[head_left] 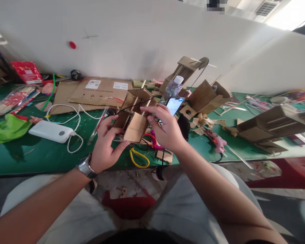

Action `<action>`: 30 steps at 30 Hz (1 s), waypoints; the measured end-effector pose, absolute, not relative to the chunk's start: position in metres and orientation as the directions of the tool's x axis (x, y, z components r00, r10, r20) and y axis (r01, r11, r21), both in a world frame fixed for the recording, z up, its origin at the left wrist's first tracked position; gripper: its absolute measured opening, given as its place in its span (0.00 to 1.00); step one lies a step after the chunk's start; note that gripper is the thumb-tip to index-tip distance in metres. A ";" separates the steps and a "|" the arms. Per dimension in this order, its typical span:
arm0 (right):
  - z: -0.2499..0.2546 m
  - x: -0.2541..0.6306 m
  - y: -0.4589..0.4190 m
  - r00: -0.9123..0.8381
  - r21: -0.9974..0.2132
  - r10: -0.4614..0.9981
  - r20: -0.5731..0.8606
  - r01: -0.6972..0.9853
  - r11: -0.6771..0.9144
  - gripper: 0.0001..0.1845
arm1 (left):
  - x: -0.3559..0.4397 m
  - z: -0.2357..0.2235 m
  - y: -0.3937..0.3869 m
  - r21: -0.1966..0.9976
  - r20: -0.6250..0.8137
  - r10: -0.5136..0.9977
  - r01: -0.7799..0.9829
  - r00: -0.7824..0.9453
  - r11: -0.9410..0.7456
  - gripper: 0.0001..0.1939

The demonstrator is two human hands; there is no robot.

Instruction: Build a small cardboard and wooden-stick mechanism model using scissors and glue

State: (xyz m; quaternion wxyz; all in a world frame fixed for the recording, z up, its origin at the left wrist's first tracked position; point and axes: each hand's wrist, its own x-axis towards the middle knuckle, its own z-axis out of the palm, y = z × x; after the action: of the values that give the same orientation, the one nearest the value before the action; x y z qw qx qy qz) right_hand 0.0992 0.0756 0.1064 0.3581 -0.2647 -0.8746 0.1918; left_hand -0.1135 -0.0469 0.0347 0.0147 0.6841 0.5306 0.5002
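A small cardboard model (135, 127) with thin wooden sticks through it is held tilted above the green table. My left hand (104, 145) grips its left side, thumb along the lower edge and fingers curled behind. At the upper right, the bent fingers of my right hand (167, 128) hold the model near a stick; the fingertips are partly hidden. A dark cord crosses the top of the model. Just below are yellow-handled scissors or pliers (139, 159), mostly covered. Behind my right hand a lit phone (173, 107) leans near a clear plastic bottle (174, 85).
A white power bank (50, 130) with its cable lies left, before flattened cardboard (91, 91). Toward the right stand a cardboard box structure (205, 96), a pink glue gun (217, 142) and a long cardboard build (271, 125). A white partition (132, 37) closes off the back.
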 end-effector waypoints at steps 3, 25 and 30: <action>0.108 0.095 0.079 -0.569 -0.507 0.610 0.552 0.351 0.787 0.17 | -0.116 0.035 -0.046 0.535 0.676 0.734 0.729 -0.066 -0.427 0.14; 0.113 0.080 0.092 -0.447 -0.955 0.876 0.181 0.131 0.265 0.12 | -0.110 0.039 -0.052 0.476 0.643 0.765 0.798 -0.029 -0.370 0.14; 0.115 0.081 0.090 -0.441 -0.947 0.879 0.181 0.163 0.277 0.12 | -0.112 0.039 -0.051 0.478 0.648 0.761 0.787 -0.016 -0.390 0.13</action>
State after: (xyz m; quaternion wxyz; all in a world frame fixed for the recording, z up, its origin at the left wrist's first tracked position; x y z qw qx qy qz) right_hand 0.0810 0.0897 0.1154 0.3777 -0.3702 -0.7040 0.4739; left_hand -0.1116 -0.0510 0.0385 -0.0142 0.7012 0.5519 0.4510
